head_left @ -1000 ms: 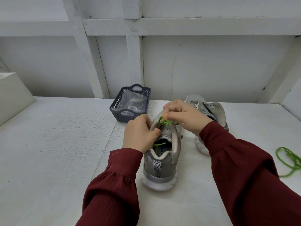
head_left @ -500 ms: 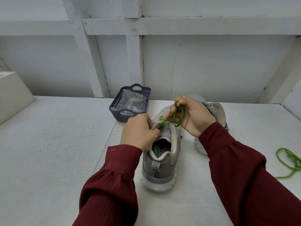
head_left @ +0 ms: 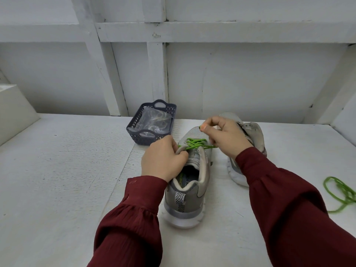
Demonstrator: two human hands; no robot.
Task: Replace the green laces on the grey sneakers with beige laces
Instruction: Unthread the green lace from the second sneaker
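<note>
The left hand (head_left: 163, 158) is gripping the left collar edge of the near grey sneaker (head_left: 185, 199), fingers curled over it. The right hand (head_left: 228, 138) is pinching a strand of the green lace (head_left: 194, 143), which is crossing the eyelets between the two grips. The second sneaker (head_left: 252, 132) is lying just behind the right grip. A loose green lace (head_left: 339, 193) is resting well to its right. The basket (head_left: 133, 132) holding packaged beige laces (head_left: 157, 119) is sitting beyond the left grip.

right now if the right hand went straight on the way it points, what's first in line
Probably the toe of the grey mesh sneaker, just beyond the right hand holding the green lace; depth unclear.
</note>
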